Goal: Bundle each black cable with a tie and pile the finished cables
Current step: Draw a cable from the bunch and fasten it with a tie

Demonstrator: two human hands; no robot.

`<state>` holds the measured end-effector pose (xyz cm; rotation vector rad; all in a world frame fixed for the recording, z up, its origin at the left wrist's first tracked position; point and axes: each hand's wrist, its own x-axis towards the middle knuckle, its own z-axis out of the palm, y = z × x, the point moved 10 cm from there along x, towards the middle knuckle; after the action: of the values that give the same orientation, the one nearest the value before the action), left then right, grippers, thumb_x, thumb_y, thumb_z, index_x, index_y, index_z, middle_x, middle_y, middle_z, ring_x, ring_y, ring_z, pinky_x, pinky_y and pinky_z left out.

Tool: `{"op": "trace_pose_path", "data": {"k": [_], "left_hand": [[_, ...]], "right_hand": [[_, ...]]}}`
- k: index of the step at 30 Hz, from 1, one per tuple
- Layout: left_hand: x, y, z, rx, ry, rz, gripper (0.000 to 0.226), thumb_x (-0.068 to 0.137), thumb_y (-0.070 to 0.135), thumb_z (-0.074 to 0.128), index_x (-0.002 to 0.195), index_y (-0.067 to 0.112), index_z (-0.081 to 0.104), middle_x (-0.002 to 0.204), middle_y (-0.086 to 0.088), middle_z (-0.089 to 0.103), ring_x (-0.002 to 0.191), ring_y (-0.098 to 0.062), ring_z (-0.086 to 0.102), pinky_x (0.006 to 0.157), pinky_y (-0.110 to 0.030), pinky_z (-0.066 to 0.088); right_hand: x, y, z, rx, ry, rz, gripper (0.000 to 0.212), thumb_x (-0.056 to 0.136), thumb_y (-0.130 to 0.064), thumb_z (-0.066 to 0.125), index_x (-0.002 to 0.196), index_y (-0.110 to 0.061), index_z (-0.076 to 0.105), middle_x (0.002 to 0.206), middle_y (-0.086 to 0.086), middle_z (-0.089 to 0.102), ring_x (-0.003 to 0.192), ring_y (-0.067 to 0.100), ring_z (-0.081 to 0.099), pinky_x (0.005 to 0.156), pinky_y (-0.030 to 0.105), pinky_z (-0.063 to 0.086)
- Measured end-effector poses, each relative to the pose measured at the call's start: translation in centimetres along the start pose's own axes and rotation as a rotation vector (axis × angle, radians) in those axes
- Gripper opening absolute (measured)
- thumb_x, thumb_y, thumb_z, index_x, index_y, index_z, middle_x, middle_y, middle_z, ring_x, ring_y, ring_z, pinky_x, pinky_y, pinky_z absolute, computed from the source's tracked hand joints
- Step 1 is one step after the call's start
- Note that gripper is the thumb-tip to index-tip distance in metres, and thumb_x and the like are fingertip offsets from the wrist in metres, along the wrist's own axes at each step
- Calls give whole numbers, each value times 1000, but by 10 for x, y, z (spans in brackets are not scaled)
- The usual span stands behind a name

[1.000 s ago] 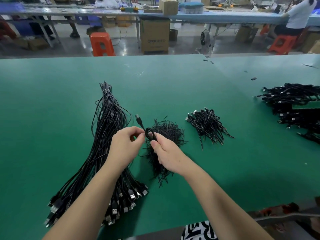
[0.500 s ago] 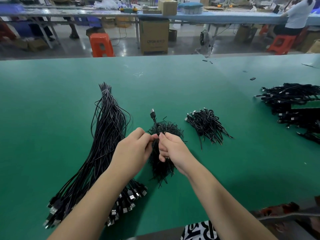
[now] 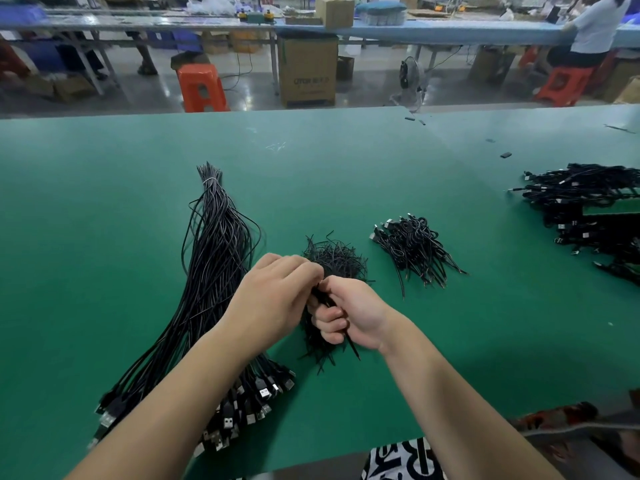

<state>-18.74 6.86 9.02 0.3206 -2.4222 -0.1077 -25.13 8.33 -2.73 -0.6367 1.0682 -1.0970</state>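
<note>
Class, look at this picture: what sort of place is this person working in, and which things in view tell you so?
Most likely a factory assembly floor. A long green worktable holds a large sheaf of identical black cables and a pile of bundled ones; behind stand another bench, cardboard boxes and plastic stools.

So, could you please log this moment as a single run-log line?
left hand: grips coiled cable | right hand: grips same cable | ties: heap behind hands | finished pile: right of ties | loose cables: left
</note>
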Motion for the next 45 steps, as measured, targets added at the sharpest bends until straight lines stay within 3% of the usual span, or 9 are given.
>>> {"op": "trace_pose_path", "data": {"k": [6,11,16,20,24,31,38,42,45], "left_hand": [[-8,-25,-5,-268,111,-372,7,97,8,58,95,10,65,88,7,62,81,-12,57,75,-25,46],[-17,-44,-2,-384,151,-618,9,98,13,59,93,17,65,79,13,64,71,-4,57,64,-14,42],[-24,-51,7,-446,130,-748,12,99,19,59,88,22,63,69,14,61,61,-2,53,58,-14,40],[-27,-57,15,-484,45,-791,13,96,19,63,84,22,67,68,22,63,59,0,53,57,-12,39],[-30,-65,12,-457,24,-844,12,90,22,71,78,22,69,73,10,67,66,1,57,63,-14,41],[-14,-33,-11,-122,0,-584,21,92,35,69,86,17,79,89,5,71,93,-17,60,86,-36,48],[-15,-37,4,-81,-106,-632,12,92,26,70,98,18,77,100,5,71,102,-18,60,91,-35,47],[-15,-32,3,-9,-83,-629,9,90,22,69,95,17,76,96,2,70,98,-22,61,82,-36,49],[-15,-32,3,-2,-75,-648,7,89,22,69,92,19,75,96,4,69,98,-20,60,80,-35,48]], "right_hand": [[1,-7,1,-102,85,-95,24,87,-40,44,77,-19,39,56,-8,29,47,10,19,43,24,24],[-10,-36,2,-712,261,-339,39,106,-39,37,72,-22,38,61,-13,41,54,6,35,57,28,30],[-24,-55,12,-1181,424,-481,35,108,-33,36,74,-24,35,66,-3,49,64,23,46,63,42,36],[-30,-60,22,-1365,451,-564,22,106,-21,44,85,-21,38,79,-5,46,74,26,50,66,33,33],[-31,-60,25,-1449,446,-587,16,105,-17,45,92,-12,53,87,8,60,81,30,57,69,33,35],[-28,-59,24,-1549,552,-587,26,96,-5,48,118,-4,62,102,13,68,95,31,65,81,36,46],[-33,-61,25,-1612,687,-587,11,87,-1,66,96,-7,63,81,10,67,72,30,67,59,34,48],[-37,-66,28,-1633,754,-634,31,60,2,87,80,-9,65,64,3,63,52,23,63,44,24,44],[-38,-67,28,-1645,769,-652,35,56,2,88,79,-9,65,63,3,63,51,22,63,42,24,44]]}}
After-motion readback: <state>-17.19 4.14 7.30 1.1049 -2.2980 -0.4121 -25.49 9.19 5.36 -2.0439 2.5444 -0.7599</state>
